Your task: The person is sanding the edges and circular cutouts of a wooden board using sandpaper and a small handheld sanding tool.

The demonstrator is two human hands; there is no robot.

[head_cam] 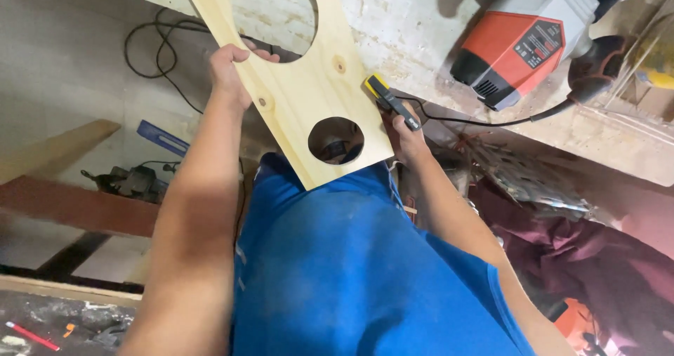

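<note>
Blue shirt [351, 272] fills the bottom, closest to the lens. Left hand [228, 71] clamps the long left edge of a pale wood board [309, 82], fingers hooked into its large round hole [274, 8] — probably to keep it from sliding. Board runs tilted from the bench edge down toward the body, near end over the shirt; small round hole [335, 140] sits near that end. Right hand [407, 135] closed around a yellow-and-black hand tool [390, 100] with its yellow tip just against the board's right edge — looks like it is working that edge; exact tool kind unclear. Black cord [477, 121] trails from beside the tool along the bench front.

Bench [421, 33] is worn, pale, dusty and scratched. Red-and-grey power tool [523, 47] lies on it toward the right. Below the right side: dark red cloth [597, 265]. Left side: pale floor, loose black cable [151, 47], wooden plank [56, 149], blue flat object [163, 138].
</note>
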